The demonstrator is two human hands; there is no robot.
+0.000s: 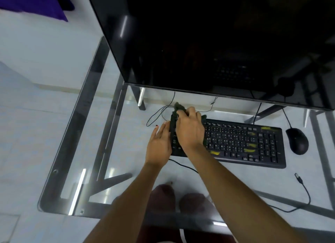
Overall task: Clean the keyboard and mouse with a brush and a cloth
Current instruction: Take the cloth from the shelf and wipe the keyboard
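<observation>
While right hand (188, 130) clenched dark cloth (178, 107) on keyboard (241, 143) left end, left hand (159, 143), released and flat, braced that edge against sliding. Mouse (297, 140) sat at keyboard's 3 o'clock on glass counter (126, 152), untouched. No brush visible.

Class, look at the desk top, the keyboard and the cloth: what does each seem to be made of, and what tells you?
Desk top: clear glass, since the floor and metal frame show through it. Keyboard: apparently matte black plastic, dull with printed keys. Cloth under the right hand: dark, fuzzy fabric, bunched softly; the exact fibre is unclear.
</observation>
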